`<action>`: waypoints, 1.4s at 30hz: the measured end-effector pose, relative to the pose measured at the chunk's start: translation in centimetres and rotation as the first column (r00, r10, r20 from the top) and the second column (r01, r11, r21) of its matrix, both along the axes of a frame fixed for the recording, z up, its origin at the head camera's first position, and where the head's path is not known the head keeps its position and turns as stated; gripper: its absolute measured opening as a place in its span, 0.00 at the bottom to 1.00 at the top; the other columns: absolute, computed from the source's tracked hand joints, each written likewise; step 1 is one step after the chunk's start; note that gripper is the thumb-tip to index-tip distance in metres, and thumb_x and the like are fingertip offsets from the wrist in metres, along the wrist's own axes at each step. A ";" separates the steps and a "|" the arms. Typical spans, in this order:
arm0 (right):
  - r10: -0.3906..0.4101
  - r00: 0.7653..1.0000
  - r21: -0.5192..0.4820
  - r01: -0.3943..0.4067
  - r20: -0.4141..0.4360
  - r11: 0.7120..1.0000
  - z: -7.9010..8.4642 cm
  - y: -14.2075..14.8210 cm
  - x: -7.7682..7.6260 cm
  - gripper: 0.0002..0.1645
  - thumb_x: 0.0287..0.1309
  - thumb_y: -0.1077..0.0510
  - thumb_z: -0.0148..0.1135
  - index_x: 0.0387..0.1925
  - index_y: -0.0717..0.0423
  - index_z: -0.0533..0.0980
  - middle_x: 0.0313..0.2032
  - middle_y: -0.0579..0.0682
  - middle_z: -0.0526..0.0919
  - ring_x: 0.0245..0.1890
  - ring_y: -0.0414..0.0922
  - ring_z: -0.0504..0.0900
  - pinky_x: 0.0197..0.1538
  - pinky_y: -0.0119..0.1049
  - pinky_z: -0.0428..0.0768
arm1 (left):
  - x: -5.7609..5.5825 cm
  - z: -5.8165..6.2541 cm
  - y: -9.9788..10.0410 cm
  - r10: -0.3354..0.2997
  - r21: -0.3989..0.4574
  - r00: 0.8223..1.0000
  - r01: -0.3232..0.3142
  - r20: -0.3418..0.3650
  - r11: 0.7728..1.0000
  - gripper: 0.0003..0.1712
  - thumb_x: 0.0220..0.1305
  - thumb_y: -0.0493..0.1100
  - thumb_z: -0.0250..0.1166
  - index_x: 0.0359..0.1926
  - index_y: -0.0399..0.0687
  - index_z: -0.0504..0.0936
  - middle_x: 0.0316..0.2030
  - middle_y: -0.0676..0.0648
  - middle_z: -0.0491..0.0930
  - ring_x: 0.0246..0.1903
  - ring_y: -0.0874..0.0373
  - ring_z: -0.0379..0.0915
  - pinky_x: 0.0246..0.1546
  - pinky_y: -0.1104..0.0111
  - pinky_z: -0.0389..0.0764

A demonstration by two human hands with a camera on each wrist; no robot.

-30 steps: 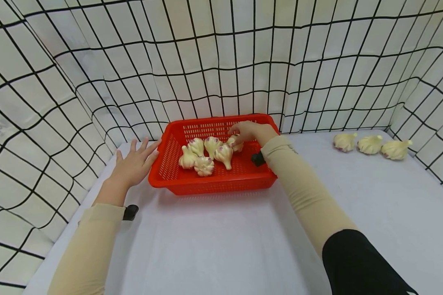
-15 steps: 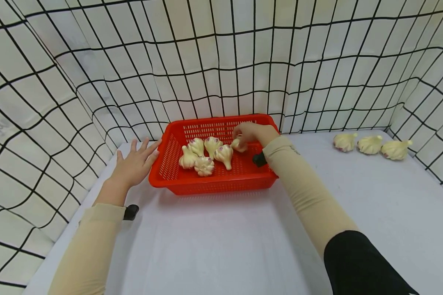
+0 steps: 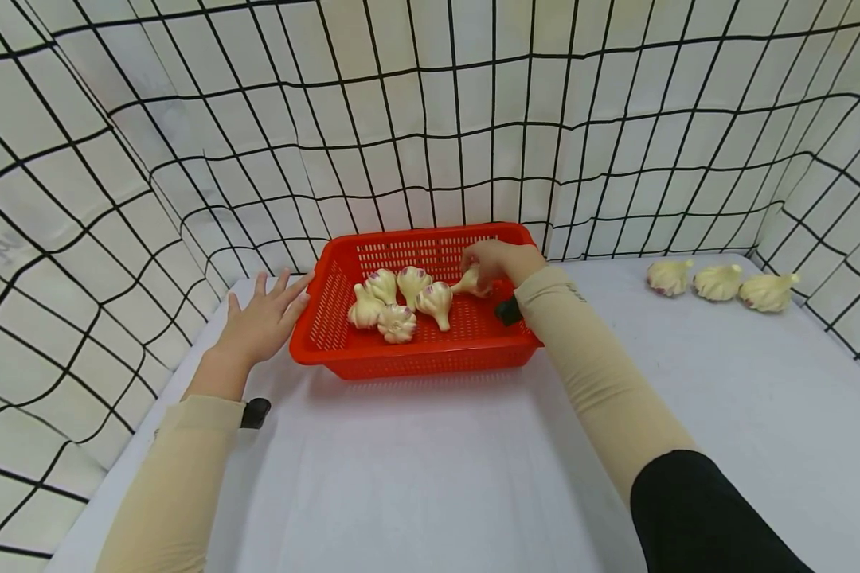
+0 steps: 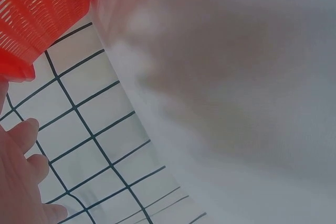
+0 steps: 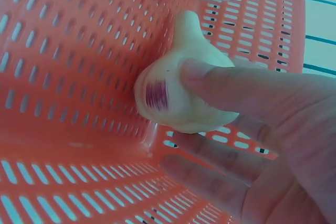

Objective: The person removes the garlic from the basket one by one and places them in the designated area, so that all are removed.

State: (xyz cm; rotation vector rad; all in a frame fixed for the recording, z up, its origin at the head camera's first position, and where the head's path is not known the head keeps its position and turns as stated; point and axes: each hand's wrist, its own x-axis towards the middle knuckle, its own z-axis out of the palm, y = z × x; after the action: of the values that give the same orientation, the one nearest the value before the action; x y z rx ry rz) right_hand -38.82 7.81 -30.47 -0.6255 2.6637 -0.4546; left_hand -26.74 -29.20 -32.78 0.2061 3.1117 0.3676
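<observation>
A red plastic basket (image 3: pixel 430 368) stands on the white table with several garlic bulbs (image 3: pixel 396 323) grouped in its left half. Inside its right half, my right hand (image 3: pixel 498 261) holds one garlic bulb (image 5: pixel 184 87) between thumb and fingers. That bulb bears a purple patch, and its stem points away from the hand in the right wrist view. My left hand (image 3: pixel 261 318) lies with straight, spread fingers against the basket's left rim. Only part of the left hand (image 4: pixel 23 171) shows in the left wrist view, beside a corner of the basket.
Three garlic bulbs (image 3: pixel 718 282) lie in a row on the table at the far right. A black grid net (image 3: pixel 459 143) over white walls encloses the table (image 3: pixel 401 461) at the back and both sides.
My right hand has shifted right within the basket, taking the garlic bulb away from the group. The left hand and the basket have stayed nearly in place.
</observation>
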 end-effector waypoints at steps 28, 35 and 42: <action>0.039 0.998 -0.122 -0.044 -0.045 0.992 2.4 1.8 1.4 0.24 0.64 0.65 0.68 0.61 0.57 0.76 0.58 0.58 0.75 0.54 0.53 0.72 0.58 0.46 0.77 | -0.1 0.3 0.0 -0.007 -0.018 1.000 0.008 0.016 1.000 0.40 0.78 0.69 0.28 0.83 0.59 0.46 0.80 0.33 0.38 0.76 0.30 0.18 0.64 0.26 0.23; 0.069 0.994 -0.147 -0.082 -0.087 0.986 3.4 2.0 2.1 0.26 0.64 0.64 0.70 0.62 0.57 0.75 0.58 0.55 0.77 0.53 0.53 0.73 0.59 0.47 0.78 | -0.1 0.3 -0.1 -0.009 -0.018 1.000 0.009 0.019 1.000 0.40 0.78 0.69 0.28 0.83 0.60 0.45 0.80 0.33 0.38 0.76 0.30 0.18 0.64 0.26 0.22; 0.121 0.981 -0.199 -0.150 -0.150 0.968 4.0 2.2 2.8 0.26 0.62 0.64 0.72 0.61 0.58 0.77 0.57 0.56 0.79 0.53 0.53 0.73 0.59 0.47 0.77 | -0.1 0.4 -0.1 -0.012 -0.018 1.000 0.012 0.022 1.000 0.40 0.78 0.69 0.28 0.83 0.60 0.45 0.80 0.33 0.38 0.76 0.30 0.18 0.63 0.25 0.22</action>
State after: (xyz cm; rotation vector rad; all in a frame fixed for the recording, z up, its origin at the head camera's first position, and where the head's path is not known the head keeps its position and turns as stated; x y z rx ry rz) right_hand -36.06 10.01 -26.50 -0.9275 2.6978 -0.6815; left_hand -26.83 -29.31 -32.42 0.2190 3.0894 0.3395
